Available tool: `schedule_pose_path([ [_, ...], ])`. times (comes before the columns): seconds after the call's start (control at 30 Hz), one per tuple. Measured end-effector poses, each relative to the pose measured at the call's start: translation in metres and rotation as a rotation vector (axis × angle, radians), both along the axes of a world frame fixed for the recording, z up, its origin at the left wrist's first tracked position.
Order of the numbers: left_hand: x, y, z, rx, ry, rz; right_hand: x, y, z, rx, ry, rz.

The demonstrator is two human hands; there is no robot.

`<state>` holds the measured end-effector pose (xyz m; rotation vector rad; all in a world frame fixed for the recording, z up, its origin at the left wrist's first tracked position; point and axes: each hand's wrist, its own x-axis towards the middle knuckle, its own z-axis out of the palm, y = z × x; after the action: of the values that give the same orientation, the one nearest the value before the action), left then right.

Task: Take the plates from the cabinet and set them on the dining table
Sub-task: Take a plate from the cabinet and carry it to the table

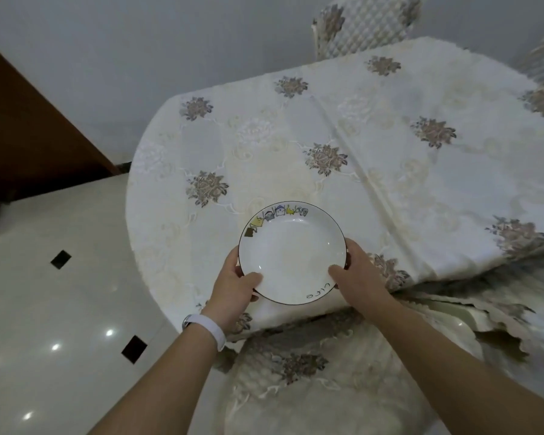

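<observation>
Holding the plate [292, 251] by its rim, I am gripping it with both hands at once: my left hand [234, 287] is pinching the left side, with the thumb lying on top and the fingers tucked underneath, and my right hand [360, 274] is doing the same on the right side. The plate is sitting over the near edge of the dining table [390, 152], just beyond the covered chair [311, 387] standing at that edge. I cannot tell whether its base is touching the flowered tablecloth [233, 158] or hovering just above it. I am judging this as the setting-down step for one plate, nearly finished but not yet released. No other plate is showing on the table. The cabinet is not appearing in this view, so if more plates are waiting there, those trips are lying ahead of me.
</observation>
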<state>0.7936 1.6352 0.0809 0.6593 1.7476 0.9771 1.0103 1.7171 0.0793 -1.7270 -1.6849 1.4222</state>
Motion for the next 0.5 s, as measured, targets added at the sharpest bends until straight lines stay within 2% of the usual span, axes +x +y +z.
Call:
schedule_pose_path([
  [0.5,-0.002,0.003,-0.053,-0.108,0.116,0.014,-0.006,0.031,-0.056,-0.093,-0.127,0.153],
])
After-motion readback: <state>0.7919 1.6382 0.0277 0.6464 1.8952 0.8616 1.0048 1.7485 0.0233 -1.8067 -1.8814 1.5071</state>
